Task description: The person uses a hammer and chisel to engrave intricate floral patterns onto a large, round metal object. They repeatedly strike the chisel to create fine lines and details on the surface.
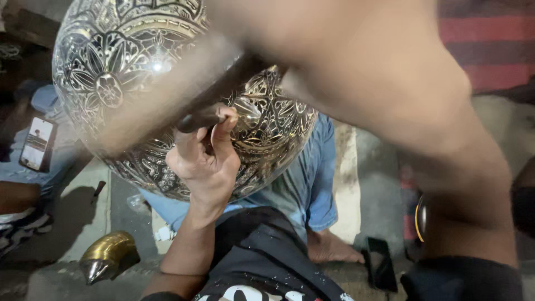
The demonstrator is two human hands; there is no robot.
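A large round metal vessel (pixel 117 72) covered in engraved floral patterns fills the upper left and rests over my lap. My left hand (pixel 205 164) is closed around a short dark chisel (pixel 196 121), whose tip is pressed to the vessel's side. My right arm crosses the frame from the lower right. My right hand (pixel 251 33) is motion-blurred near the top and grips a hammer (pixel 167 97), which shows as a tan streak slanting down-left over the vessel, just above the chisel.
A person in blue clothes sits at the left with a lit phone (pixel 37 144) on the lap. A brass cone-shaped piece (pixel 107 257) lies at the lower left. A black phone (pixel 381 263) lies on the floor beside a bare foot (pixel 334 251).
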